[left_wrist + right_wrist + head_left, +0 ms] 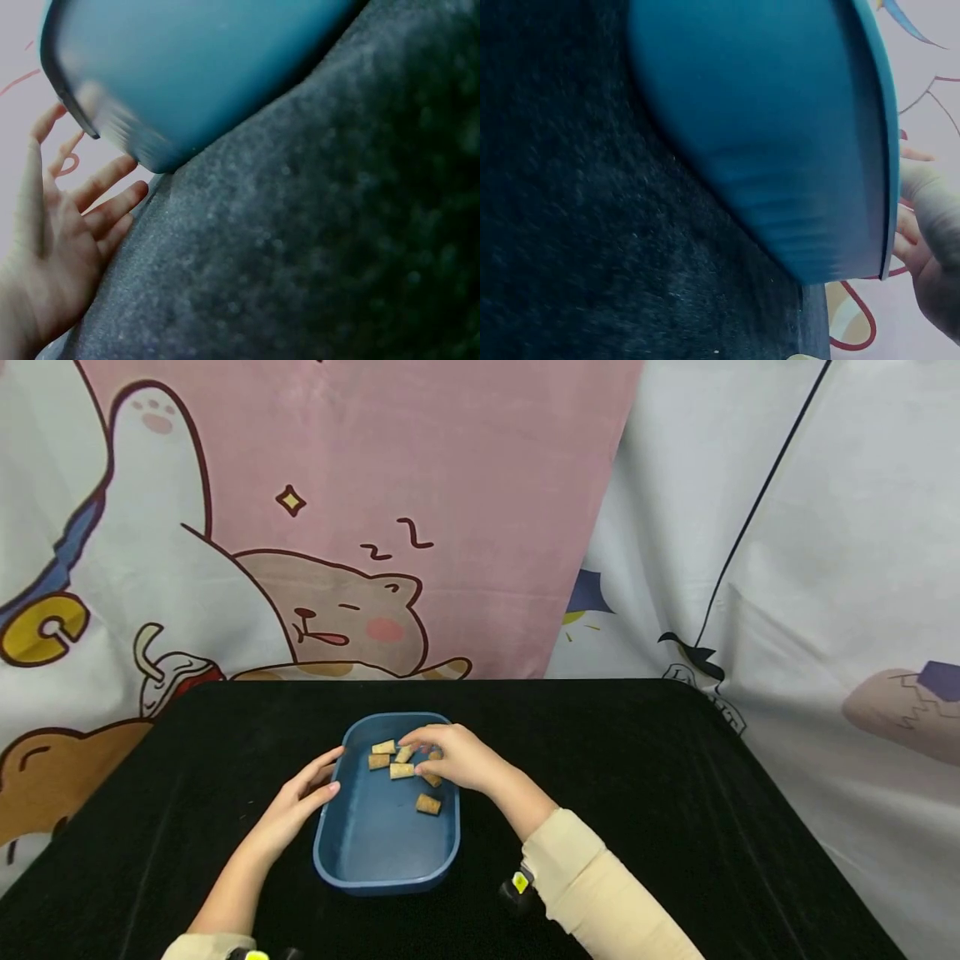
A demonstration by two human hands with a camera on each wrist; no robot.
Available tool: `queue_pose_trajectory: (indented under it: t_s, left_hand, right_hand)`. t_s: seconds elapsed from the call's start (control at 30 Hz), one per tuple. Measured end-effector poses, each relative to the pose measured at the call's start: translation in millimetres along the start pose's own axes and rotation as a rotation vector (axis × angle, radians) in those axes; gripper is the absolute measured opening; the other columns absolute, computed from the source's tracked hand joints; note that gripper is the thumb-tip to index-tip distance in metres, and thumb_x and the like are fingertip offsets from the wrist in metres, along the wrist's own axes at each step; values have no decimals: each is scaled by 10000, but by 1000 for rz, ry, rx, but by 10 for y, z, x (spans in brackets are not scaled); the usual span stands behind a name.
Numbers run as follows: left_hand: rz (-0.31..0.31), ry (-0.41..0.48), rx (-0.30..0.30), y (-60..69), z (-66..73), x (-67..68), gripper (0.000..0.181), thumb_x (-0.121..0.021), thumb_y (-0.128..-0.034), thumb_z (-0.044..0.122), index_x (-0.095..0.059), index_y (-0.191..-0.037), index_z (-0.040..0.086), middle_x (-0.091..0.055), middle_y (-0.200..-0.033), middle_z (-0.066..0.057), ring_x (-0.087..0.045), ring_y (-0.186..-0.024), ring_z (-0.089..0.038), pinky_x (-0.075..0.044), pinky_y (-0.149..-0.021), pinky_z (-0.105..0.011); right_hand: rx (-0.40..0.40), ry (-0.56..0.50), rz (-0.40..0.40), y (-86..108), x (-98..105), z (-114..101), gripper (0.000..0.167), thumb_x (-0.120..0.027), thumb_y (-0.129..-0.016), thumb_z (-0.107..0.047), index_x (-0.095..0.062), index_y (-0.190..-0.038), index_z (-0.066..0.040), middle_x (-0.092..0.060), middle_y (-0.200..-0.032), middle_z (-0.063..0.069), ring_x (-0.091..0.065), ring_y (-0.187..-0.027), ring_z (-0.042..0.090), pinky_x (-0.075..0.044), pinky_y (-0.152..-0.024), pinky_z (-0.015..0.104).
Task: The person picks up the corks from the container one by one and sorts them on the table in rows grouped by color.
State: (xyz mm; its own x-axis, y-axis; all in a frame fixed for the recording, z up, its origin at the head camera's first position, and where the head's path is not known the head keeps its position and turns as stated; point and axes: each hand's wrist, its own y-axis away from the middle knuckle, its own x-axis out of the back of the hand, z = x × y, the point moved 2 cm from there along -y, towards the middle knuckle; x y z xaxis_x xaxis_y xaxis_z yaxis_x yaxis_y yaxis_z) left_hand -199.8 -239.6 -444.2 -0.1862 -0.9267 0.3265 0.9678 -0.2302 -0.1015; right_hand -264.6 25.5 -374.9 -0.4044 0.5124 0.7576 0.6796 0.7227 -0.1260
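Observation:
A blue tray (pixel 386 888) holds several small cork pieces, mostly in its far half, with one cork (pixel 428 804) lying nearer its right wall. My right hand (pixel 457 758) reaches over the right rim, thumb and index finger spread among the corks; whether its hidden fingers touch one, I cannot tell. My left hand (pixel 296 800) rests its fingertips on the left rim, thumb apart from the fingers. In the left wrist view the left hand (pixel 71 232) has its fingers extended by the tray's outer wall (pixel 187 75). The right hand (pixel 934 232) shows past the rim.
The tray stands on a black cloth-covered table (pixel 637 810). Behind the table hangs a printed curtain (pixel 510 510) with cartoon animals, pink at the middle and white at the right.

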Motion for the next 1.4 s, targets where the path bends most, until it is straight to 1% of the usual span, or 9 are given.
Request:
queue_pose_trajectory:
  t_s: [0.1,0.23,0.4,0.53,0.7,0.83,1.03,1.23,1.4]
  left_hand:
    - [0,-2,-4,18,4,13,544,-487,-1005,246,-294,-1506,160,-366,-1445,-263,-421,-1248,-448,-413,-955,-580]
    - [0,-5,-7,22,8,23,537,-479,-1008,240,-292,-1504,155,-364,-1446,-262,-419,-1251,-447,-411,-958,-578]
    - [-1,-5,4,8,11,6,540,-485,-1006,251,-296,-1503,161,-365,-1446,-262,-422,-1251,-445,-413,-958,-576]
    - [-2,2,-1,3,10,0,539,-485,-1006,243,-296,-1504,157,-370,-1443,-263,-422,-1252,-445,-408,-960,-584]
    - [-3,7,-15,3,8,2,540,-482,-1007,234,-292,-1506,151,-377,-1436,-269,-429,-1245,-448,-409,-957,-585]
    - [2,-2,-18,3,1,6,534,-484,-1007,232,-301,-1502,152,-383,-1431,-269,-435,-1240,-448,-410,-954,-589]
    - [4,-19,9,0,-23,18,534,-483,-1008,262,-300,-1501,171,-362,-1450,-253,-412,-1259,-450,-407,-952,-601]
    - [5,-27,23,-2,-34,16,542,-483,-1005,279,-295,-1502,172,-359,-1450,-257,-416,-1252,-456,-417,-945,-595]
    - [6,-18,22,1,-12,-1,546,-484,-1005,276,-289,-1506,184,-357,-1453,-254,-415,-1255,-452,-411,-950,-596]
  right_hand:
    - [-27,54,-71,-112,-31,-8,410,-689,-888,-125,-598,-1287,-151,-637,-1196,24,-589,-1082,161,-497,-848,254]
    - [-46,127,-142,-239,-64,-6,410,-680,-896,-134,-591,-1293,-186,-645,-1165,-4,-590,-1060,111,-487,-842,221]
    - [-82,184,-200,-334,-76,20,388,-681,-896,-130,-605,-1272,-187,-647,-1099,-12,-592,-1032,120,-487,-829,223]
    - [-109,227,-232,-370,-76,19,361,-688,-891,-123,-625,-1241,-184,-639,-1043,-14,-588,-964,111,-491,-788,218]
    - [-124,285,-247,-392,-110,9,343,-705,-878,-157,-645,-1212,-206,-627,-995,-49,-559,-874,68,-483,-750,209]
    - [-143,338,-244,-402,-159,-7,355,-717,-865,-212,-652,-1213,-242,-611,-968,-87,-542,-860,65,-480,-761,235]
    - [-163,454,-205,-402,-229,-1,350,-729,-847,-285,-663,-1190,-314,-604,-922,-145,-526,-844,45,-471,-769,262]
    - [-160,495,-203,-394,-244,-1,367,-719,-856,-304,-650,-1216,-331,-580,-876,-161,-519,-813,50,-464,-747,250]
    - [-144,481,-193,-376,-228,2,345,-695,-876,-308,-655,-1217,-332,-571,-870,-151,-517,-808,61,-464,-757,256]
